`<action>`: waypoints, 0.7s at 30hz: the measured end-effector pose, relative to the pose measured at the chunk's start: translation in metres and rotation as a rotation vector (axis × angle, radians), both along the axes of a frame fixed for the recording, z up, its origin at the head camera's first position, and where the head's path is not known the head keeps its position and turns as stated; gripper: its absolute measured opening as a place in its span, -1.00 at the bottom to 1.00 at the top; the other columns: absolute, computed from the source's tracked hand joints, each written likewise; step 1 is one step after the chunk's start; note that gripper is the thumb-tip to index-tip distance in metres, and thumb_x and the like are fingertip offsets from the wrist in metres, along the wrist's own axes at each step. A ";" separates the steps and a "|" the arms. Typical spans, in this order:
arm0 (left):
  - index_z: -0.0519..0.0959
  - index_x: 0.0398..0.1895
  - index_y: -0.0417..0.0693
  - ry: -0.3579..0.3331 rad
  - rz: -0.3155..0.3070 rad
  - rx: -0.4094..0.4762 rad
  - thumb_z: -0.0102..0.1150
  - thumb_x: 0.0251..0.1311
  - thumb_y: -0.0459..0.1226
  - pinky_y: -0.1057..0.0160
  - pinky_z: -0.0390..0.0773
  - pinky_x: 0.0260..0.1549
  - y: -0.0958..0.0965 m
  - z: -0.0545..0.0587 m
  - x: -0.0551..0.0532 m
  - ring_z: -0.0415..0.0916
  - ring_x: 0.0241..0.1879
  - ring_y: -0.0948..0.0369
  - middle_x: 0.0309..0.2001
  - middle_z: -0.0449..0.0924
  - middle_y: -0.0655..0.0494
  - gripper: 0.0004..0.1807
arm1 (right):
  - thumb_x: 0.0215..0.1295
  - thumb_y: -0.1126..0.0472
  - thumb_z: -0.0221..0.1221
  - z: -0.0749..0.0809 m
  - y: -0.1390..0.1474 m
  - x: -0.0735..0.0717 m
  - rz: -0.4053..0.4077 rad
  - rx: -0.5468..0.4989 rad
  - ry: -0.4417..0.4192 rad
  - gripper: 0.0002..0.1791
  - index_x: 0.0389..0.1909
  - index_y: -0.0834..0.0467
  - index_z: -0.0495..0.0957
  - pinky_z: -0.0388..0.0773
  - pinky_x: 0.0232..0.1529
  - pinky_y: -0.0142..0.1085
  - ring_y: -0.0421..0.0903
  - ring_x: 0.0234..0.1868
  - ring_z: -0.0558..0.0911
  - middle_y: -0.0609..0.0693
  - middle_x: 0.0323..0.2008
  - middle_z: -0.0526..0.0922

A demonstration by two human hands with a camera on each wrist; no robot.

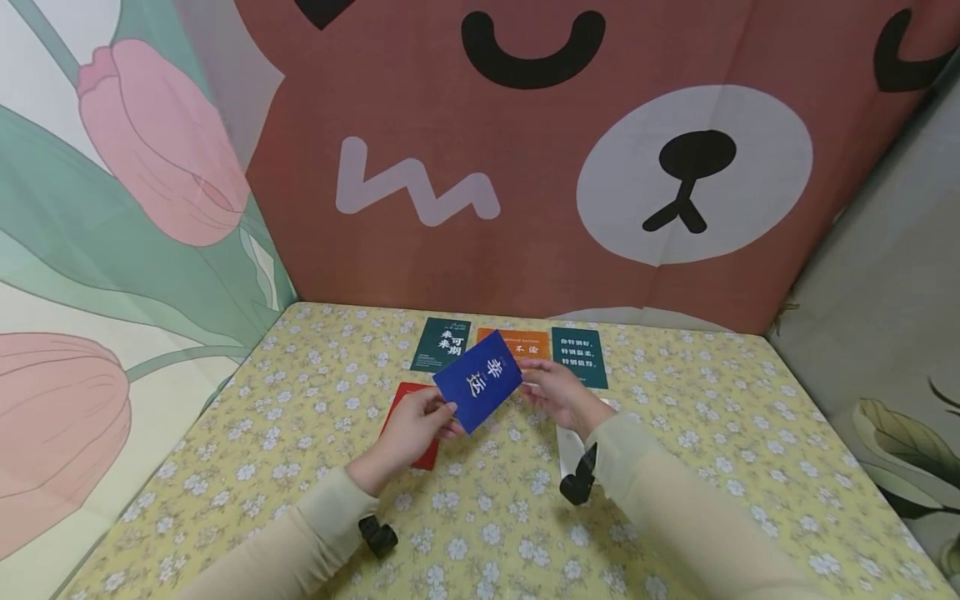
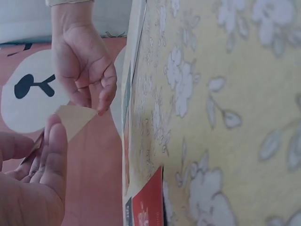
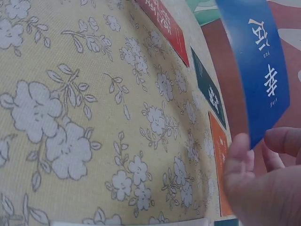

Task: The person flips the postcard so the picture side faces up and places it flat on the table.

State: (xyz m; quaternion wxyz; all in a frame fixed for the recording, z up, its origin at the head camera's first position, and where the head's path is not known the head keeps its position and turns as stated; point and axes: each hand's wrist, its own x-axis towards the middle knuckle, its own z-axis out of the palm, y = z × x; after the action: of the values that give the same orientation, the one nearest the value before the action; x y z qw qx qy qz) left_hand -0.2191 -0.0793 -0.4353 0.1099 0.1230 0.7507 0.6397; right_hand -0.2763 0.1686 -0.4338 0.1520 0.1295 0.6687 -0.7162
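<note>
Both hands hold a blue card [image 1: 477, 382] with white characters, tilted above the table. My left hand [image 1: 414, 427] pinches its lower left corner between thumb and fingers. At the opposite corner, my right hand [image 1: 558, 393] has its fingertips on the card; in the right wrist view the thumb and fingers pinch the blue card [image 3: 257, 66] at its end. The left wrist view shows the plain tan back of the card [image 2: 74, 120]. Beneath the left hand lies a red card [image 1: 429, 454], partly covered. A white card [image 1: 567, 450] lies under the right wrist, mostly hidden.
Along the back of the flowered tablecloth [image 1: 487, 517] lie a dark green card [image 1: 438, 350], an orange card [image 1: 532, 343] partly behind the blue one, and another green card [image 1: 579, 354]. A printed bear curtain [image 1: 420, 267] hangs behind the table.
</note>
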 end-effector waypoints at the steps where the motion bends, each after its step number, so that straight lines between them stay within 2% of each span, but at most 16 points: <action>1: 0.48 0.26 -0.42 -0.016 -0.006 0.024 0.00 0.55 -0.42 -0.09 0.70 -0.09 -0.001 0.000 0.000 0.71 -0.23 -0.04 -0.21 0.71 -0.11 -0.66 | 0.57 0.39 0.01 -0.001 0.000 0.000 -0.008 -0.009 0.003 -0.64 0.31 0.32 0.40 0.55 0.16 -0.15 0.08 0.09 0.58 0.18 0.06 0.54; 6: 0.39 0.35 -0.41 -0.080 -0.019 0.094 -0.02 0.56 -0.42 -0.08 0.68 -0.03 -0.003 -0.002 -0.001 0.72 -0.21 0.03 -0.18 0.71 -0.11 -0.61 | 0.55 0.41 0.06 -0.003 0.001 0.001 -0.035 -0.049 0.018 -0.75 0.17 0.34 0.41 0.61 0.09 -0.23 -0.03 -0.08 0.63 0.12 -0.16 0.59; 8: 0.34 0.39 -0.39 -0.085 0.020 0.099 0.01 0.54 -0.43 -0.06 0.69 -0.06 -0.003 -0.002 0.000 0.72 -0.22 0.02 -0.21 0.71 -0.13 -0.57 | 0.56 0.40 0.06 -0.003 0.001 0.002 -0.047 -0.057 0.020 -0.78 0.14 0.33 0.43 0.63 0.05 -0.25 -0.07 -0.14 0.64 0.11 -0.19 0.60; 11: 0.30 0.40 -0.35 -0.076 0.110 0.084 0.05 0.50 -0.45 0.01 0.71 -0.13 -0.004 -0.003 0.000 0.71 -0.24 -0.01 -0.22 0.69 -0.21 -0.54 | 0.57 0.38 0.05 -0.004 0.003 0.003 -0.072 -0.058 0.019 -0.78 0.14 0.31 0.44 0.65 -0.02 -0.28 -0.11 -0.22 0.63 0.12 -0.20 0.60; 13: 0.36 0.31 -0.36 -0.072 0.163 0.057 0.06 0.48 -0.47 0.08 0.72 -0.19 -0.005 -0.004 0.000 0.69 -0.25 -0.03 -0.23 0.68 -0.26 -0.62 | 0.57 0.38 0.05 -0.005 0.004 0.003 -0.085 -0.047 0.020 -0.79 0.13 0.31 0.44 0.67 -0.08 -0.30 -0.12 -0.25 0.62 0.13 -0.20 0.59; 15: 0.44 0.17 -0.35 -0.073 0.184 0.023 0.06 0.47 -0.48 0.14 0.71 -0.24 -0.006 -0.006 0.001 0.68 -0.26 -0.04 -0.22 0.68 -0.27 -0.73 | 0.57 0.39 0.05 -0.007 0.005 0.002 -0.083 -0.026 0.028 -0.80 0.12 0.33 0.44 0.67 -0.12 -0.31 -0.12 -0.27 0.62 0.14 -0.20 0.58; 18: 0.50 -0.01 -0.34 -0.070 0.169 -0.020 0.06 0.45 -0.49 0.17 0.70 -0.30 -0.008 -0.008 0.002 0.67 -0.27 -0.04 -0.25 0.68 -0.25 -0.87 | 0.57 0.39 0.04 -0.010 0.005 0.000 -0.072 0.023 0.048 -0.81 0.09 0.35 0.44 0.66 -0.17 -0.30 -0.11 -0.28 0.61 0.15 -0.20 0.57; 21: 0.53 -0.08 -0.30 -0.030 0.132 -0.100 0.10 0.43 -0.47 0.19 0.66 -0.33 -0.008 -0.010 0.002 0.66 -0.31 0.01 -0.28 0.69 -0.19 -0.91 | 0.58 0.37 0.04 -0.012 0.005 0.000 -0.070 0.095 0.067 -0.82 0.07 0.35 0.46 0.65 -0.20 -0.28 -0.12 -0.31 0.60 0.15 -0.20 0.56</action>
State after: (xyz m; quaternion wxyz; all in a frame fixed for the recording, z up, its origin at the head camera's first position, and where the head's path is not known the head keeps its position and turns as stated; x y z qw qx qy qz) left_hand -0.2167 -0.0878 -0.4457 0.0848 0.0582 0.7865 0.6089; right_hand -0.2767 0.1737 -0.4456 0.0981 0.1357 0.7018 -0.6924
